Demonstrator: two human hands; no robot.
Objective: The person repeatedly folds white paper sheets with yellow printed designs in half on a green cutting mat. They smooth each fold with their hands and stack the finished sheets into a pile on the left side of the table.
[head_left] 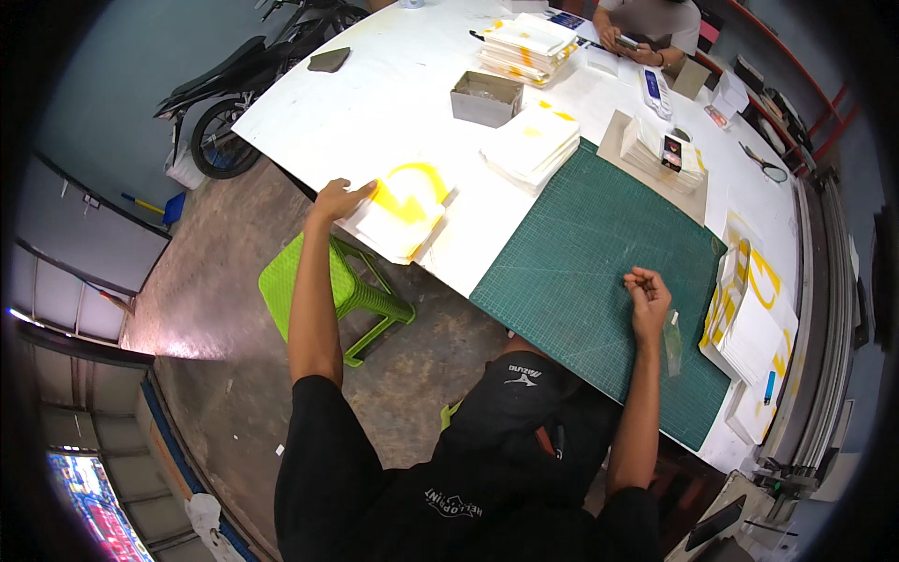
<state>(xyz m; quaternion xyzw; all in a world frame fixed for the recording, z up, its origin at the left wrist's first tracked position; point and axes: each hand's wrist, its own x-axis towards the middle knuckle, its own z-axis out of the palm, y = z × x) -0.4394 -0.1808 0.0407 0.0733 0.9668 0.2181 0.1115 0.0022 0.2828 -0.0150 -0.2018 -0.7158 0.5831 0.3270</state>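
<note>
At the table's left edge, my left hand (341, 200) is open, with a finger stretched against the side of a white and yellow paper piece (405, 208). That piece lies close to the table's near edge. My right hand (648, 302) is over the green cutting mat (571, 253), its fingers curled together in a pinch; whatever is between them, if anything, is too small to make out. Just right of that wrist, a clear narrow strip (672, 347) lies on the mat.
White paper stacks (532, 145) and a grey box (487, 97) stand beyond the mat. More yellow-marked papers (754, 318) lie at right. Across the table, a person (646, 37) holds a phone. A green stool (323, 286) is at left below the table edge.
</note>
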